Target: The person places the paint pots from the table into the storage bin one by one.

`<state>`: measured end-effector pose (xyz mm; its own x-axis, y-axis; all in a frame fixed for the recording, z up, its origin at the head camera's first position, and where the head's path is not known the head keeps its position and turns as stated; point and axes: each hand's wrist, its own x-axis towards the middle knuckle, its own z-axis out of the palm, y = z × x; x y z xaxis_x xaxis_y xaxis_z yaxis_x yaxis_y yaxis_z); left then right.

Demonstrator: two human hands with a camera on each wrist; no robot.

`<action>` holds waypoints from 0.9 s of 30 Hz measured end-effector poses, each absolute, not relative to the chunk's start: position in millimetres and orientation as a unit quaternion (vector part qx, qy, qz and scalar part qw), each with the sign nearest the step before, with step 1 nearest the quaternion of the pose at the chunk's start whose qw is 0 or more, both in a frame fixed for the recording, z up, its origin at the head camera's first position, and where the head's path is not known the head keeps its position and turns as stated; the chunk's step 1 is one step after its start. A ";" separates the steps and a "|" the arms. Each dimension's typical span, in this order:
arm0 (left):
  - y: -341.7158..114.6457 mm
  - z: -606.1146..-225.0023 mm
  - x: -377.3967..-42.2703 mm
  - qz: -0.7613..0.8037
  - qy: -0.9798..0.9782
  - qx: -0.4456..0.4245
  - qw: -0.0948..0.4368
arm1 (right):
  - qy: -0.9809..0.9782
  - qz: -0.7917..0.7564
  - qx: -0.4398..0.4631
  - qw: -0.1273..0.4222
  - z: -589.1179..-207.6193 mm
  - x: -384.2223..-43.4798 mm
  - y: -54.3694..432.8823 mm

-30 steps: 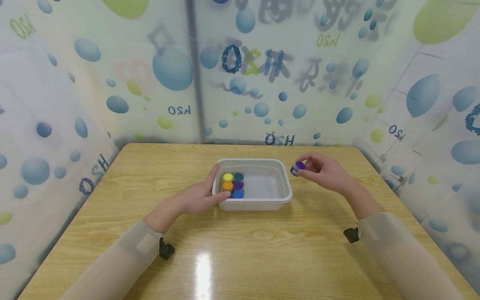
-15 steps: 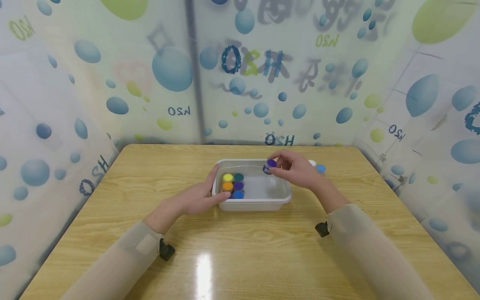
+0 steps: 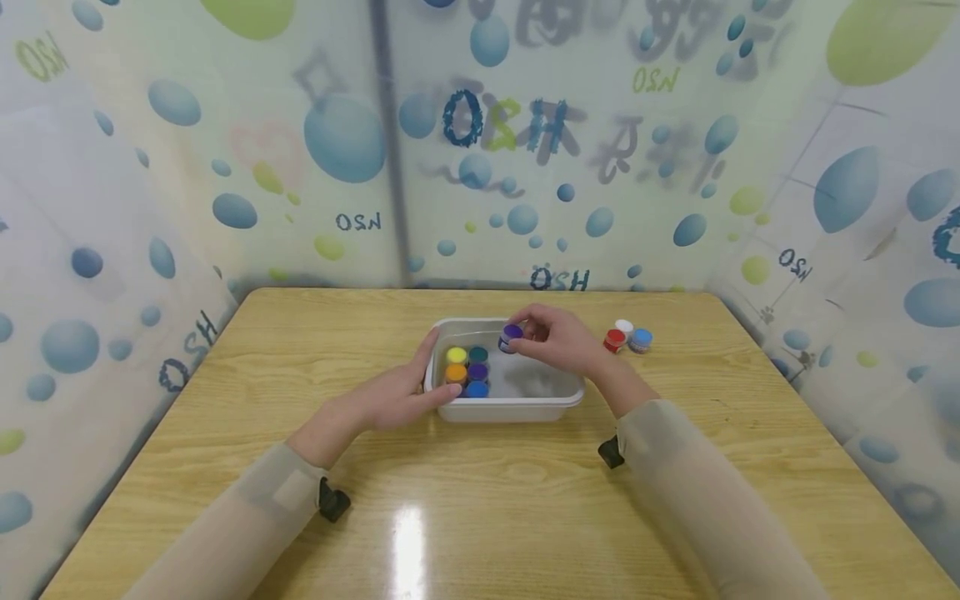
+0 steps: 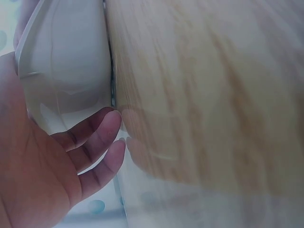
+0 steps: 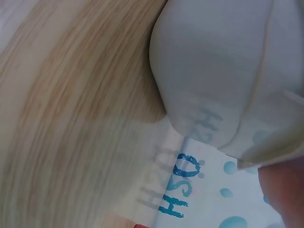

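Note:
A white plastic box [image 3: 517,412] stands on the table, its near-left part holding small paint jars with yellow [image 3: 456,355], dark green, orange, purple and blue lids. My left hand [image 3: 390,398] holds the box's left end, thumb over the near rim. In the left wrist view, the fingers of the left hand [image 4: 47,166] bend beside the box wall [image 4: 71,57]. Between thumb and fingers, my right hand [image 3: 561,340] pinches another purple-lidded paint jar [image 3: 511,338] over the box's far side. In the right wrist view only part of the right hand [image 5: 285,190] shows.
Right of the box, three jars with red [image 3: 614,339], white [image 3: 623,327] and light blue [image 3: 641,339] lids stand together on the wooden table [image 3: 480,500]. A patterned curtain [image 3: 480,208] encloses the table's back and sides.
My right hand has carried the purple-lidded jar leftward from beside the box to above its inside. The red, white and light blue jars have come into sight. My left hand stays put.

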<state>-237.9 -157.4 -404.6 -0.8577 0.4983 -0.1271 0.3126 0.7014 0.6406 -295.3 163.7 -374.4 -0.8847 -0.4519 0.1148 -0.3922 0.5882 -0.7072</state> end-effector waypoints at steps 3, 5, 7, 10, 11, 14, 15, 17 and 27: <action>-157.0 -404.8 -238.0 0.316 0.910 0.226 0.146 | 0.892 -0.382 -0.238 0.046 -376.1 -296.7 160.8; -156.6 -404.7 -238.2 0.314 0.911 0.223 0.148 | 0.893 -0.379 -0.238 0.047 -377.5 -298.0 159.4; -156.6 -404.6 -238.2 0.310 0.912 0.222 0.150 | 0.893 -0.378 -0.237 0.049 -378.3 -298.9 158.4; -157.1 -403.4 -238.0 0.304 0.915 0.219 0.149 | 0.895 -0.373 -0.237 0.053 -378.7 -300.1 156.9; -156.9 -403.8 -238.2 0.302 0.915 0.220 0.148 | 0.897 -0.369 -0.238 0.054 -379.3 -300.5 156.9; -156.3 -402.4 -238.6 0.302 0.915 0.223 0.146 | 0.905 -0.349 -0.239 0.057 -380.1 -301.5 156.8; -156.3 -402.1 -238.8 0.302 0.916 0.223 0.144 | 0.909 -0.339 -0.237 0.057 -380.5 -302.0 156.6; -156.6 -401.8 -239.1 0.304 0.915 0.225 0.144 | 0.915 -0.322 -0.235 0.058 -381.0 -302.3 155.9; -157.6 -404.5 -239.3 0.310 0.912 0.227 0.145 | 0.939 -0.258 -0.210 0.091 -381.9 -302.6 151.5</action>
<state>-239.3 -157.6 -404.5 -0.8549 0.5034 -0.1250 0.3233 0.7056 0.6306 -302.6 151.5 -381.9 -0.8954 -0.4409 -0.0626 -0.3469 0.7788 -0.5226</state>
